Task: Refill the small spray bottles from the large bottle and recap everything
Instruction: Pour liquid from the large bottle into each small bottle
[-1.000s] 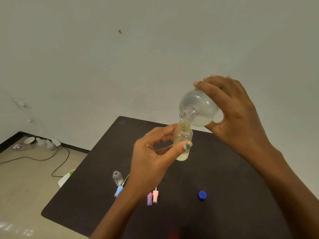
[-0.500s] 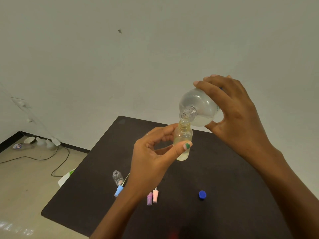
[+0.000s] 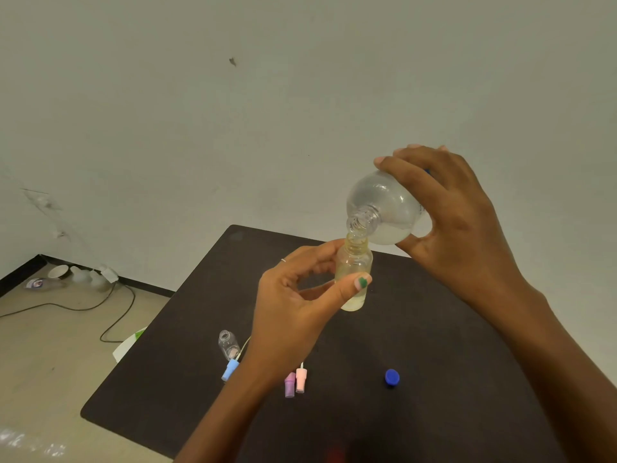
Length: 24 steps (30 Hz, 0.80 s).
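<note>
My right hand (image 3: 454,222) grips the large clear bottle (image 3: 384,205), tipped neck-down above the dark table (image 3: 434,345). Its open mouth meets the neck of a small clear bottle (image 3: 353,265), held upright between the thumb and fingers of my left hand (image 3: 293,305). Pale liquid stands in the small bottle. A second small bottle (image 3: 228,344), uncapped, stands on the table at the left. Beside it lies a blue spray top (image 3: 229,369). A purple spray top (image 3: 289,384) and a pink spray top (image 3: 301,379) lie together near my left wrist. The large bottle's blue cap (image 3: 392,377) lies to the right.
The table's left edge (image 3: 140,349) drops to a beige floor. A black cable (image 3: 110,315) runs across the floor, and cups and a fallen bottle (image 3: 43,282) sit against the wall. A white and green item (image 3: 128,344) pokes out beside the table.
</note>
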Available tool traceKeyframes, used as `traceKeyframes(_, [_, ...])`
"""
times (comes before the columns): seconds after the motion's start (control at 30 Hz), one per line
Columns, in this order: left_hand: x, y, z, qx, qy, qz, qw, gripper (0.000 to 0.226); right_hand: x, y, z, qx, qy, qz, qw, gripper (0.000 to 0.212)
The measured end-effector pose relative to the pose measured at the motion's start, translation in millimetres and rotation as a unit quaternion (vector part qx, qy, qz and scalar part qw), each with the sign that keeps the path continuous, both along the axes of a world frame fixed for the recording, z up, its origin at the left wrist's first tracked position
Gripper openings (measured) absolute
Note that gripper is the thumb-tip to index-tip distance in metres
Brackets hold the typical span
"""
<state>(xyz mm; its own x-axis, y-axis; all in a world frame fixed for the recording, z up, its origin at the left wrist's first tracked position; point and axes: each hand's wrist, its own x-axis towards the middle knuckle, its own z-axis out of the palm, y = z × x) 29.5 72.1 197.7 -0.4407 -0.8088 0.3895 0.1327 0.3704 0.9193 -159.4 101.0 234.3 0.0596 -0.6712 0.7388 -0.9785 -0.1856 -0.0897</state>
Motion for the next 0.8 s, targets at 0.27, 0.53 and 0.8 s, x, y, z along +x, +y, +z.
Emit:
traceKeyframes(0.27, [-0.1,-1.2,-1.2,-0.004,0.005,0.000,1.000,0.032,0.3,0.0,0.1,0.002,0.001,-0.002,1.000,0.064])
traceKeyframes(0.53, [1.1,-1.4,-1.6,-0.013,0.003,-0.003,1.000,0.035,-0.1,-0.1,0.5,0.000,0.002,0.000,1.000,0.063])
traceKeyframes(0.8, [1.7,-0.7,0.1,-0.010,0.002,-0.002,1.000,0.033,0.1,-0.2,1.6,-0.002,0.007,0.003,1.000,0.064])
